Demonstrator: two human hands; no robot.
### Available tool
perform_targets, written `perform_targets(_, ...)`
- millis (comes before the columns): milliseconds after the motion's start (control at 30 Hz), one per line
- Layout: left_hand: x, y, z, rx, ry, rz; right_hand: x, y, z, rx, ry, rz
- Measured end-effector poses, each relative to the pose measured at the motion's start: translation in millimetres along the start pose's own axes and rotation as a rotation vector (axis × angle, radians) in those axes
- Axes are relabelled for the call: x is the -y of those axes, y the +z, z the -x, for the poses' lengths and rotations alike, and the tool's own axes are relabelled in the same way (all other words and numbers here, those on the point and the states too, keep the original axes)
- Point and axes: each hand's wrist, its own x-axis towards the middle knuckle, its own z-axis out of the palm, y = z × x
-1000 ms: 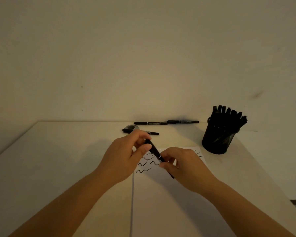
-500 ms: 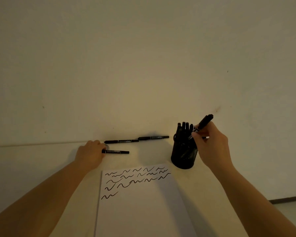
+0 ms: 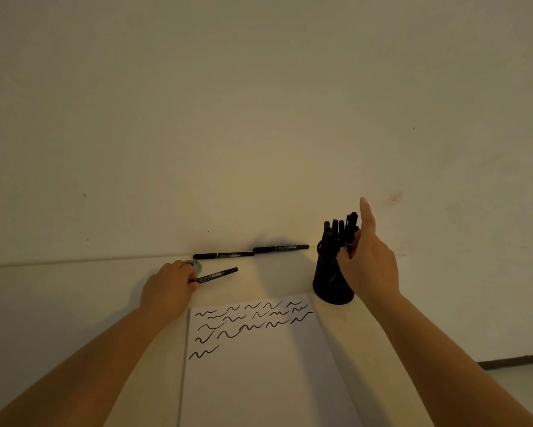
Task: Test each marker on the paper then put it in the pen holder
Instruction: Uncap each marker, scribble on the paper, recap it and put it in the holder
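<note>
Black marker (image 3: 216, 275) lies near the table's far edge, its end pinched by the left hand (image 3: 169, 290), while the right hand (image 3: 369, 262), forefinger raised, holds another marker (image 3: 351, 224) in the pen holder (image 3: 329, 280) beside the paper (image 3: 259, 365).

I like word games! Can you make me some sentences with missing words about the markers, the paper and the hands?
The left hand grips one ____.
Two more markers lie by the ____.
The paper has black ____ on it.
The right hand is at the pen ____.

Missing words: marker, wall, squiggles, holder.
</note>
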Motion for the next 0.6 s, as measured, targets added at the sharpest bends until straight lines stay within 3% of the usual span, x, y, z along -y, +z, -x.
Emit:
perform_targets(200, -15, -11, 15, -0.057, -0.021, 0.212, -2, 4, 0, -0.004, -0.095, 0.019)
perform_targets(300, -29, -21, 21, -0.092, -0.056, 0.434, -2, 8, 4, -0.021, -0.111, 0.082)
perform_targets(467, -55, -30, 38, 0.109, -0.019, 0.773, -2, 14, 14, -0.016, -0.148, 0.175)
perform_targets(600, -68, -35, 47, 0.089, -0.017, 0.86, 1, 11, 16, -0.021, -0.139, 0.216)
